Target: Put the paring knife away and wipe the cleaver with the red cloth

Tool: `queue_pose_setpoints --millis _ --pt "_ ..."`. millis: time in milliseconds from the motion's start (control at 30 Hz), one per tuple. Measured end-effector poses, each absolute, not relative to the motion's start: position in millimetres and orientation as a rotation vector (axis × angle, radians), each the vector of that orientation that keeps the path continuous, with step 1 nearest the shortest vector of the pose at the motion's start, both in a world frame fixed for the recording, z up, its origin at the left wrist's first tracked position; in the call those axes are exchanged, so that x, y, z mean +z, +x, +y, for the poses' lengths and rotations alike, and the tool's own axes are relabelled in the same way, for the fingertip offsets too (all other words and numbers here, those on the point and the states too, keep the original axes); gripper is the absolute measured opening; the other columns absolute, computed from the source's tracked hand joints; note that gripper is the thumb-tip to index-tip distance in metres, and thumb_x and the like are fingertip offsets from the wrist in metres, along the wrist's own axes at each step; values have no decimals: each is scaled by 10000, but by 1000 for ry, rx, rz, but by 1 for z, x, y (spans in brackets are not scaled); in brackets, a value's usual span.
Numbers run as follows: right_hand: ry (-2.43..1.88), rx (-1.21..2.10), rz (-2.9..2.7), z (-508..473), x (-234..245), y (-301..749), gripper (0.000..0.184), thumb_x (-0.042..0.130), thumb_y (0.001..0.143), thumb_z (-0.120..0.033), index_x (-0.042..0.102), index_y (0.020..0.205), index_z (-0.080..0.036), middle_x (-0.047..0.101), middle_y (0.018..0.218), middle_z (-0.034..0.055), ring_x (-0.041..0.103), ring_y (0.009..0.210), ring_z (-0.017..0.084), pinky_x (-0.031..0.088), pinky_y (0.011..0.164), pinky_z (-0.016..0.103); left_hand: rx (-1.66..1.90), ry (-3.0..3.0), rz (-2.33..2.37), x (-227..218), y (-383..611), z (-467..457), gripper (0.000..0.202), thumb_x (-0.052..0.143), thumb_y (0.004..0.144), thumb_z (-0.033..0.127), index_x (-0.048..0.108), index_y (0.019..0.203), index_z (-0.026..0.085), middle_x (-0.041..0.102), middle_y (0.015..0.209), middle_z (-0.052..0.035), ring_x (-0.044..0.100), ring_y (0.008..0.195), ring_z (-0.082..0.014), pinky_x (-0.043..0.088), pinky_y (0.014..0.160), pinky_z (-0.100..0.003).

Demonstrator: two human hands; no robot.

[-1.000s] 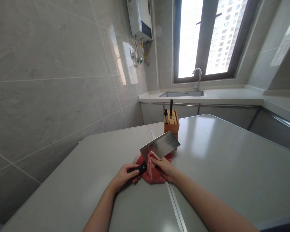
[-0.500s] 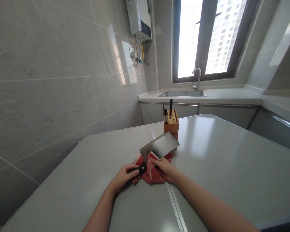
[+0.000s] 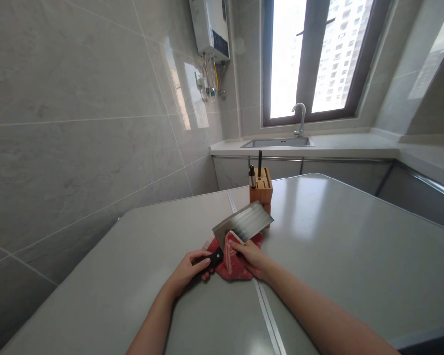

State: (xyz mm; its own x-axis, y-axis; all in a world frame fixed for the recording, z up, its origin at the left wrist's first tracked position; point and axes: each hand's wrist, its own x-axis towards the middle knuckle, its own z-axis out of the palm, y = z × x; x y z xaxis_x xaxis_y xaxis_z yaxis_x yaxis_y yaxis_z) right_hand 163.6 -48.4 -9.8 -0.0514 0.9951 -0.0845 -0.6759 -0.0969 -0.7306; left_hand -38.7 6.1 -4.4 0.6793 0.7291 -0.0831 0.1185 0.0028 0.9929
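My left hand point(image 3: 190, 267) is closed round the black handle of a cleaver point(image 3: 247, 220). The broad steel blade is tilted up to the right, in front of the knife block point(image 3: 260, 195). My right hand point(image 3: 252, 257) grips a red cloth point(image 3: 232, 265) with a white edge, pressed against the lower part of the blade near the handle. Part of the cloth lies behind the blade and hangs down toward the table. The fingers of my right hand are partly hidden in its folds.
The wooden block holds a black-handled tool and a second dark handle with a silver band. It stands on a glossy light table point(image 3: 348, 256) with a seam strip. Beyond are a counter with a sink point(image 3: 277, 142), a faucet point(image 3: 299, 118) and a wall-mounted water heater point(image 3: 210, 29).
The view has shifted very slightly, so everything sits a few pixels further left. Both hands, the cleaver and the cloth keep practically the same pose.
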Motion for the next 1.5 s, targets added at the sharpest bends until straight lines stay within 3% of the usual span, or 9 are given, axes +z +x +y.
queue_pose_setpoints --millis 467,633,867,1167,1500 --pt "-735 1285 -370 -42 -2 173 278 812 567 -266 647 746 -131 696 680 34 638 600 163 524 655 294 578 1471 714 -10 -40 10 390 640 784 389 627 1028 85 649 721 -76 562 550 -99 454 540 -212" --pt "-698 1184 -303 -38 2 186 315 807 575 -271 644 820 -159 710 752 33 660 679 187 532 675 304 569 1481 726 -8 -40 10 388 648 775 390 640 1019 89 649 720 -68 562 547 -95 460 555 -214" --pt "-689 1168 -253 -37 4 192 321 804 572 -312 619 796 -173 679 660 8 628 574 172 522 555 291 562 1485 739 -6 -39 9 413 652 765 405 642 1029 87 641 720 -62 565 555 -100 457 557 -220" --pt "-670 1168 -155 -35 1 194 302 781 610 -358 599 802 -212 656 625 -41 618 549 153 559 647 336 556 1487 743 -10 -40 10 435 655 757 421 640 1041 91 647 718 -68 560 550 -104 460 558 -231" --pt "-688 1212 -260 -35 -1 192 267 757 641 -343 629 823 -194 685 650 -1 656 618 192 549 631 326 546 1493 724 -8 -40 9 401 701 727 362 637 1018 93 629 695 -47 545 538 -91 440 538 -215"
